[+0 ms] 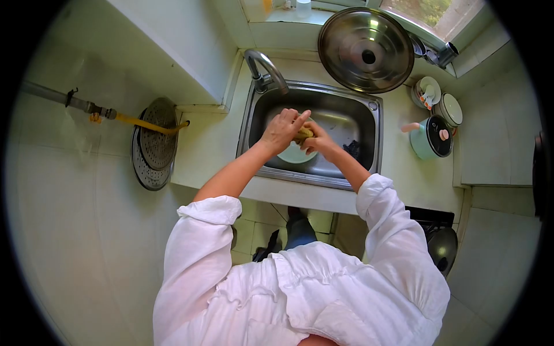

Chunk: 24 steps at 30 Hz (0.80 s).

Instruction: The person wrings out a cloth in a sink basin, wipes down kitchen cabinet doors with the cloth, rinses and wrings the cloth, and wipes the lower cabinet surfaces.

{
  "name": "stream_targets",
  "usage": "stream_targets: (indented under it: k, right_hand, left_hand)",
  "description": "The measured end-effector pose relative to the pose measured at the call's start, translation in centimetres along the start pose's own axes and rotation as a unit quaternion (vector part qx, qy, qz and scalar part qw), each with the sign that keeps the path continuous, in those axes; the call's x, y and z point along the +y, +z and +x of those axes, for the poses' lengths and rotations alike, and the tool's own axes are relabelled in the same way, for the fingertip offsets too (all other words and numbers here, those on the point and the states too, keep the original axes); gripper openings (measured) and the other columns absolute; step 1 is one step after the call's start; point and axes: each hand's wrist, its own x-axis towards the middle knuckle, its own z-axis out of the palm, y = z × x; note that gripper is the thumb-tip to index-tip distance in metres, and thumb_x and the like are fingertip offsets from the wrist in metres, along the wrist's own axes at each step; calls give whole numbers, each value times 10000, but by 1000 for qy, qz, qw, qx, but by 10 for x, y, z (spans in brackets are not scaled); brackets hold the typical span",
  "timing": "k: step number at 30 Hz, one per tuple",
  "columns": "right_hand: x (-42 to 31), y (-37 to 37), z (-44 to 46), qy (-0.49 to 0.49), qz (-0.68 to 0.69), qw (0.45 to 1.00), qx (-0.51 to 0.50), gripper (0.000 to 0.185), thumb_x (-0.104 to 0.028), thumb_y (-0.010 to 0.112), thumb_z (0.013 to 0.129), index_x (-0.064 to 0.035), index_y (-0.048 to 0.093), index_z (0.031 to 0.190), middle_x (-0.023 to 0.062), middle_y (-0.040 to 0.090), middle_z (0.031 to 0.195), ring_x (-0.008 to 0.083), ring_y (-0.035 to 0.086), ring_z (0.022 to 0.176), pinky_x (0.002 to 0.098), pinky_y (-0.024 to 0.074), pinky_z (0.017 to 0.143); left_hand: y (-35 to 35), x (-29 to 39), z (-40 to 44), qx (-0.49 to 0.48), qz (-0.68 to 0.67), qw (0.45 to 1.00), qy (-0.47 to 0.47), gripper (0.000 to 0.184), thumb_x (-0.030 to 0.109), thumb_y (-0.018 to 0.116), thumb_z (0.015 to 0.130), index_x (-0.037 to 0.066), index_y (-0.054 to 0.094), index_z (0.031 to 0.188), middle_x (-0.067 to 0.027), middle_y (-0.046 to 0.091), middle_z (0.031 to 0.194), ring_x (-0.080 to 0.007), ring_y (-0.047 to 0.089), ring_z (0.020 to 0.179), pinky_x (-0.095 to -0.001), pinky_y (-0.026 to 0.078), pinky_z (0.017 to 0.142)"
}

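Over the sink, my left hand (281,128) lies bent across the top of a small yellowish-brown lump (303,134), its fingertips close to those of the other hand. Curled round the lump from the right side is my right hand (320,141). Fingers cover most of the lump, so its kind cannot be made out. Directly beneath both hands sits a pale green bowl (297,155) in the steel sink (340,104). A dark, crumpled thing (351,149) rests on the sink floor to the right of the bowl.
A curved faucet (268,69) rises behind the sink's left corner. Back right, a large round lid (366,51) leans by the window. Stacked bowls (447,109) and a mint pot (430,138) stand on the right counter. Perforated steel discs (157,138) hang at left.
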Motion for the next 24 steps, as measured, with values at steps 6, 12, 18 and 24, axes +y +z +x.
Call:
stream_targets:
  k: [6,12,18,24]
  right_hand:
    - [0,-6,-9,-93,100,988,74,333,1,591,820,-56,566,1147,79,597,1068,196,604,973,323,531,811]
    - [-1,36,-27,-88,295,950,57,364,59,520,794,-41,551,1142,89,580,1089,207,588,984,355,528,818]
    - [10,125,-64,-144,237,959,56,511,138,410,618,-22,536,1086,100,572,1100,203,563,1006,292,489,849]
    - [41,232,-113,-131,178,972,80,227,-9,455,850,-44,572,1041,45,604,862,115,559,638,238,450,519]
  left_hand:
    - [-10,16,-33,-62,-368,884,-281,791,150,776,718,94,360,1389,-97,595,1010,-249,620,889,-323,517,734]
    - [-42,30,-71,0,-642,665,-381,675,202,707,839,25,346,1382,-76,593,1127,-185,619,976,-294,553,733]
    - [-102,49,-148,33,-704,565,-428,611,8,640,795,26,366,1341,-92,526,1184,-174,579,1040,-327,545,806]
    - [-143,63,-281,54,-624,701,-342,641,-130,505,645,38,423,1258,-45,570,914,-126,570,923,-263,484,778]
